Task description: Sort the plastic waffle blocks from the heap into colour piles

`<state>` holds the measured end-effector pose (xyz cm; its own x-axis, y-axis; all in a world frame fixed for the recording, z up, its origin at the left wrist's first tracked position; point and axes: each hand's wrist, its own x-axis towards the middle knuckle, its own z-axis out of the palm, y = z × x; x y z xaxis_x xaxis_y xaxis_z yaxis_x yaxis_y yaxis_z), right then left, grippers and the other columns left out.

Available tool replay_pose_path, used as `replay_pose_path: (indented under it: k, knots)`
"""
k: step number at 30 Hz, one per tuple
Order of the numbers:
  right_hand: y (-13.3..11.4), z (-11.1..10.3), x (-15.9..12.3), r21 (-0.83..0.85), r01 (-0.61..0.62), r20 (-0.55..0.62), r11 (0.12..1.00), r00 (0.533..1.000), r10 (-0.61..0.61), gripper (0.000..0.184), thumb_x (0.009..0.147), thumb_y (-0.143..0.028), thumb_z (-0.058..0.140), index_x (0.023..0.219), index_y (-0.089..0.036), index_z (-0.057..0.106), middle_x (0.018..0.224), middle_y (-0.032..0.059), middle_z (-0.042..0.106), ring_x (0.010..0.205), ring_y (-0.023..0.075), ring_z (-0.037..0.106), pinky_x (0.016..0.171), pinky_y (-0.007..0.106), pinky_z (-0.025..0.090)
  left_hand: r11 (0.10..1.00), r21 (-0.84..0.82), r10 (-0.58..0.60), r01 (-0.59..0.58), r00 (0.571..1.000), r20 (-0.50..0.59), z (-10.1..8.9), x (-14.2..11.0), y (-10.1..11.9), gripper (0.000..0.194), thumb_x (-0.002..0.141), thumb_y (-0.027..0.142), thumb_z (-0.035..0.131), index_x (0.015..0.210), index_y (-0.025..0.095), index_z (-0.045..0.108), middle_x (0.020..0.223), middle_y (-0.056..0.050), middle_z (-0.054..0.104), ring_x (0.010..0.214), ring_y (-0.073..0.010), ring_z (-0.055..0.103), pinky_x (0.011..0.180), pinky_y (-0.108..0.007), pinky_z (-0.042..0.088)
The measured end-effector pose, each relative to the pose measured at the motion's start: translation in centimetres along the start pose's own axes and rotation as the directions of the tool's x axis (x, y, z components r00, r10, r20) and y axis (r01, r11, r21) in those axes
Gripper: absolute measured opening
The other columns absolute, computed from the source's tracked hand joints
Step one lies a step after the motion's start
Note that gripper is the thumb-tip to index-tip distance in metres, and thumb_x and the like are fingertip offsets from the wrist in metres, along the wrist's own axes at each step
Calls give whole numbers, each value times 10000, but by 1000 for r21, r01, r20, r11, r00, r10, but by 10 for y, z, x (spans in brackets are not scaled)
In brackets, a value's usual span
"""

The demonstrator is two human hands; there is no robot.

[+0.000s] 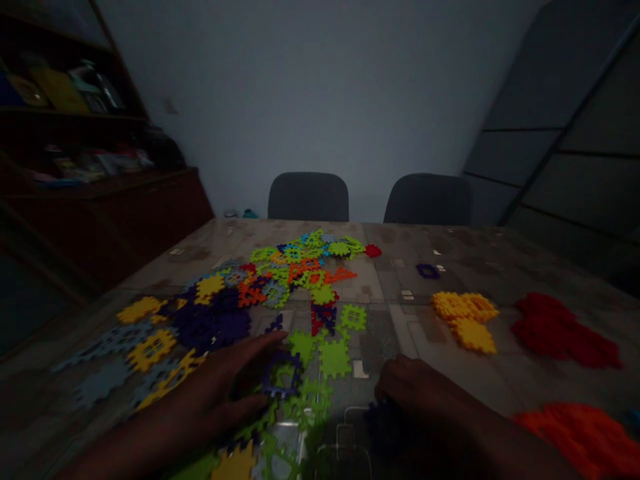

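Purple plastic tile (283, 373) lies between the spread fingers of the left hand (220, 380), which looks open, not gripping. The right hand (420, 393) curls low, its hold too dark to tell. Patterned tabletop (400, 320) separates it from yellow tiles (465, 323).

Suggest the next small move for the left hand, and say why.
Probably slide the dark purple interlocking plastic piece beside the left hand onto the purple heap. It matches that heap's colour, and pieces already lie grouped by colour nearby, like the yellow pile and the red pile.
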<state>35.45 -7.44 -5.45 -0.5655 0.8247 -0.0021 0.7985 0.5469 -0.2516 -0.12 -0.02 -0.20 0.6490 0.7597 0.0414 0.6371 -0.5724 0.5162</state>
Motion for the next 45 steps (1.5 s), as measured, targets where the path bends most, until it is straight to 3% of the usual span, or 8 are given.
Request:
replay_pose_path:
  k: [8, 15, 19, 27, 31, 35, 41, 45]
  knots:
    - [-13, -24, -6, 69, 4, -20, 998, 1000, -3, 430, 619, -120, 742, 1020, -226, 633, 982, 56, 665, 891, 247, 608, 734, 350, 449, 977, -207, -32, 46, 997, 69, 11, 3, -3, 687, 826, 324, 620, 1471, 306, 383, 1397, -79, 523, 1105, -289, 602, 968, -409, 527]
    - [-33, -27, 10, 239, -9, -122, 971, 992, 40, 614, 710, -102, 663, 1300, -179, 513, 1222, 135, 624, 1105, 272, 588, 916, 415, 493, 929, -358, -38, 97, 985, 168, 12, 9, 12, 721, 826, 322, 663, 1469, 403, 348, 1478, -9, 433, 1329, -298, 438, 1131, -470, 375]
    - [-53, -28, 30, 309, 39, -183, 950, 983, 19, 788, 703, -154, 722, 1420, -202, 399, 1396, 161, 532, 1258, 313, 502, 1031, 466, 440, 918, -397, 41, 17, 990, 135, 10, 19, 24, 760, 796, 264, 688, 1473, 373, 358, 1364, -37, 536, 1210, -290, 529, 1096, -453, 399]
    - [-65, -28, 65, 355, 57, -293, 933, 955, 53, 660, 783, -146, 631, 1409, -216, 433, 1308, 141, 584, 1176, 297, 563, 961, 467, 483, 916, -391, 147, -93, 983, 110, -4, 40, 35, 832, 834, 257, 714, 1522, 302, 249, 1320, -66, 572, 1063, -253, 601, 927, -365, 489]
    - [-70, -24, 51, 256, 16, -283, 967, 957, 59, 496, 774, -162, 627, 1263, -182, 544, 1162, 138, 638, 1064, 297, 602, 893, 443, 498, 953, -274, 145, -129, 989, 39, -19, 21, 33, 588, 912, 322, 678, 1438, 248, 427, 1352, -89, 546, 1141, -249, 567, 1013, -371, 452]
    - [-70, -10, 21, 223, -40, -219, 974, 971, 90, 509, 726, -198, 654, 1228, -217, 571, 1058, 111, 677, 917, 287, 641, 796, 427, 519, 960, -236, 184, -153, 976, 115, -32, -15, 22, 225, 1000, 304, 573, 1212, 243, 617, 1225, -54, 613, 1151, -218, 567, 1024, -322, 433]
    - [-63, 10, -9, 165, 6, -107, 986, 994, 12, 502, 812, -275, 638, 1305, -249, 545, 1112, 114, 671, 926, 286, 644, 752, 389, 506, 980, -186, 110, -73, 974, 197, -24, -70, 32, 355, 976, 384, 650, 1305, 315, 537, 1314, -18, 550, 1212, -211, 518, 1070, -301, 403]
    - [-72, 4, -5, 79, -48, -66, 996, 996, 53, 552, 741, -239, 656, 1284, -204, 564, 971, 102, 663, 830, 288, 622, 699, 406, 469, 977, -134, 194, -166, 954, 229, -10, -81, 44, 473, 1008, 265, 556, 1445, 332, 387, 1418, -10, 487, 1323, -207, 421, 1184, -333, 280]
